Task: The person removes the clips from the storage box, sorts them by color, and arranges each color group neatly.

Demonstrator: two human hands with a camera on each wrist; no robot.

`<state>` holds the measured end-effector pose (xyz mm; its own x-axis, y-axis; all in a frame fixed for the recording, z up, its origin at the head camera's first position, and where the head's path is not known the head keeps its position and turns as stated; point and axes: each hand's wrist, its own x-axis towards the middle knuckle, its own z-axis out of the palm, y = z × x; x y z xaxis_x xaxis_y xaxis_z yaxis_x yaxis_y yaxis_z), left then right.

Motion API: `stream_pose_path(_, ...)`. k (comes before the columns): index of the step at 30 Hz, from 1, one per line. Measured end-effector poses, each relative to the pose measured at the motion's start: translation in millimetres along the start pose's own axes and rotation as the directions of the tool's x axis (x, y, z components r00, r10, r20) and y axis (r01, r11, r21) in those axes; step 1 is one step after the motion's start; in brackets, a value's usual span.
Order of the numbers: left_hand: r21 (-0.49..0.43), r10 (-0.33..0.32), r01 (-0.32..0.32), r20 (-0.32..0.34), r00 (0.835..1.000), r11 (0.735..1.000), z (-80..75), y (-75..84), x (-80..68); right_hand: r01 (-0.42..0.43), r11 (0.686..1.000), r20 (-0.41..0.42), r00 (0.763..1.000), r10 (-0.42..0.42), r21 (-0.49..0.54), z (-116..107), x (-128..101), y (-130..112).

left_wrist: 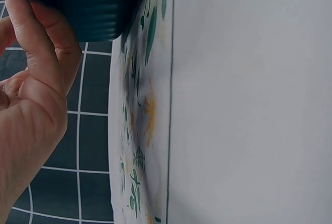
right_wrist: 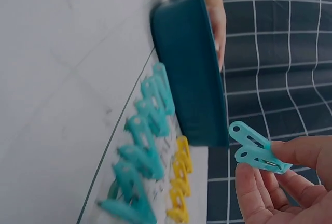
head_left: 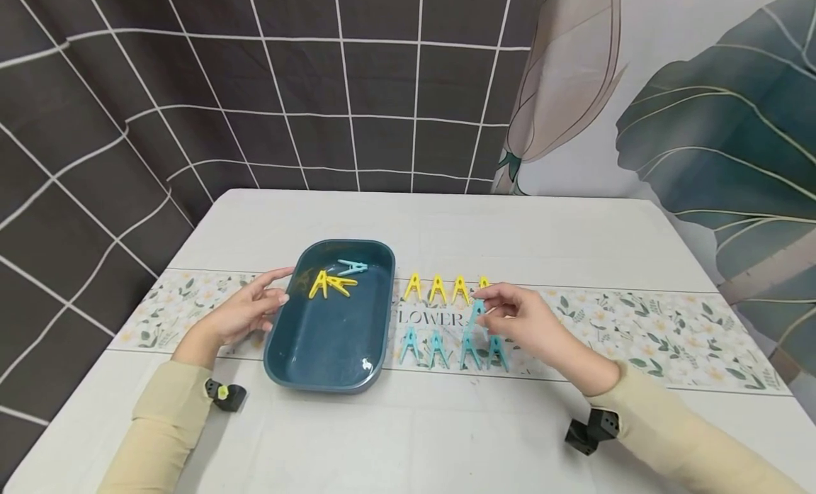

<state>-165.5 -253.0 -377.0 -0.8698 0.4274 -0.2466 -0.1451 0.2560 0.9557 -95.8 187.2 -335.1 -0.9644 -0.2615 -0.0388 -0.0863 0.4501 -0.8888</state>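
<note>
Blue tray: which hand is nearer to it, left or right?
Left. The left hand rests its fingers against the blue tray on its left wall. The right hand is off to the tray's right, apart from it, pinching a blue clothespin above the clothespin rows.

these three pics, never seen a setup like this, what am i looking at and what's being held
No machine here: a person works with two bare hands and wears three cameras. The wide picture comes from the head camera, looking down at a table. The other two come from cameras on the wrists, so they look sideways and close.

On the table sits a dark blue tray with two yellow pegs and one blue peg inside. Beside it stand a yellow row and a blue row of pegs.

The right hand pinches a blue clip by its end, above the rows. The left hand rests against the tray's outer side, fingers fairly straight, holding nothing.
</note>
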Motion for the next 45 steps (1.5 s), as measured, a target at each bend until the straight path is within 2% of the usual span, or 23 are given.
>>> stream_pose_path(6,-0.005,0.005,-0.005,0.000,1.000,1.000,-1.3,1.2,0.8,-0.037,0.999,-0.018,0.999,0.037,-0.003,-11.1,-6.1,8.8)
stream_pose_path(13,-0.013,0.018,-0.017,0.013,1.000,1.000,-2.3,-1.4,0.7,-0.034,0.999,-0.030,0.999,0.033,-0.011,-20.8,-13.7,22.7)
stream_pose_path(24,0.000,0.009,-0.009,0.003,1.000,1.000,-0.7,-3.6,-1.2,-0.131,0.991,-0.038,0.991,0.131,-0.016,-32.5,-26.7,38.3)
stream_pose_path(31,-0.001,0.010,-0.010,0.010,1.000,1.000,-0.6,-2.1,-0.8,-0.179,0.983,-0.039,0.983,0.178,-0.036,-33.6,-31.8,48.3)
stream_pose_path(45,0.014,0.002,-0.003,0.007,1.000,1.000,0.5,0.5,-2.0,-0.230,0.973,0.017,0.973,0.231,-0.033,-28.1,-33.7,68.8)
